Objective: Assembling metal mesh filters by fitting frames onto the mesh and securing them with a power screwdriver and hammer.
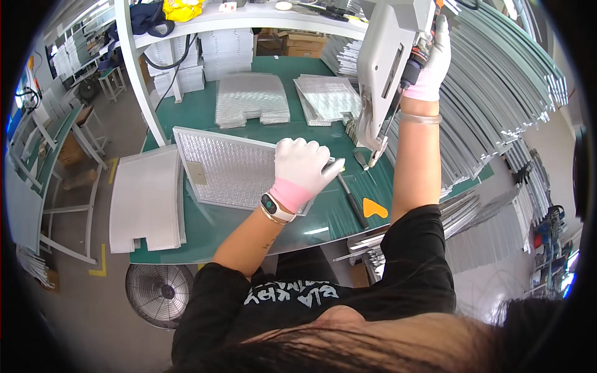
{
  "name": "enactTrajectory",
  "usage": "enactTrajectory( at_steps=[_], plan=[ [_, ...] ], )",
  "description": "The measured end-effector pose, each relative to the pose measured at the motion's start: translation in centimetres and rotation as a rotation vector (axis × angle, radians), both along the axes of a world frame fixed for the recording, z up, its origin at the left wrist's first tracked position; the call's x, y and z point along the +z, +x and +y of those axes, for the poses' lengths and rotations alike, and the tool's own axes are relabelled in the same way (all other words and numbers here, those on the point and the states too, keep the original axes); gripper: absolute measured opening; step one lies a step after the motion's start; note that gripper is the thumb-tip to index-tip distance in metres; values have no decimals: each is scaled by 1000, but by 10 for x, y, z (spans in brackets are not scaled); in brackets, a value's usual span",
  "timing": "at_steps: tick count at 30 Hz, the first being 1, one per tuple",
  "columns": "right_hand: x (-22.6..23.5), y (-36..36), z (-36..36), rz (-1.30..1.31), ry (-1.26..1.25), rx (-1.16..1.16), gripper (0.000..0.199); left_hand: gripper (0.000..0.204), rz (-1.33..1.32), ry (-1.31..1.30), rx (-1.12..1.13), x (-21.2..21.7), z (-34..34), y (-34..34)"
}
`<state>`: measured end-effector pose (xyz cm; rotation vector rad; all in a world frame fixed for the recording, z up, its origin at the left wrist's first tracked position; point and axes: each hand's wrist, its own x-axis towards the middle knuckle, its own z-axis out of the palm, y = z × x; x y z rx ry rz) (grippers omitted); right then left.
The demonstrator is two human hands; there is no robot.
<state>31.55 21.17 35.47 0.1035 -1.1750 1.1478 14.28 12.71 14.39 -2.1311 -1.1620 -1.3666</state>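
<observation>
Pressing my spread left hand (303, 169) on the filter (227, 166), right hand (430, 59) gripping the tool (387, 68), I risk denting mesh.

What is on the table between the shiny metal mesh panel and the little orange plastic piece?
In the head view, a black-handled screwdriver lies between the framed silver mesh panel and the orange plastic piece.

Framed silver mesh filter panel (227, 166), centre of frame: 1. Stacks of loose silver mesh sheets: 2 at upper centre (251, 98) (328, 96), 1 at left (147, 198). Orange plastic scraper (373, 208), lower centre: 1. White-gloved hands: 2 (303, 166) (433, 61). Round metal floor fan (159, 292), lower left: 1.
</observation>
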Motion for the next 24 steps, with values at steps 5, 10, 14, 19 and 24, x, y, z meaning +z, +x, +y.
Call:
enactTrajectory(
  at_steps=[5, 10, 14, 19, 24],
  plan=[
    [7, -13, -7, 5, 12, -331, 37, 34, -22, 25, -12, 1, 0, -2],
    [0, -22, 18, -83, 532, -116, 36, 31, -20, -17, -6, 1, 0, 2],
    [0, -38, -19, 67, 122, 103, 36, 30, -11, -30, -37, 0, 0, -9],
    [-14, -10, -3, -15, 3, -117, 34, 30, -9, -9, -234, 4, 0, -16],
    [-28, -57, 8, 30, 190, 704, 22, 24, -25, -50, -69, -1, -1, -2]
  ],
)
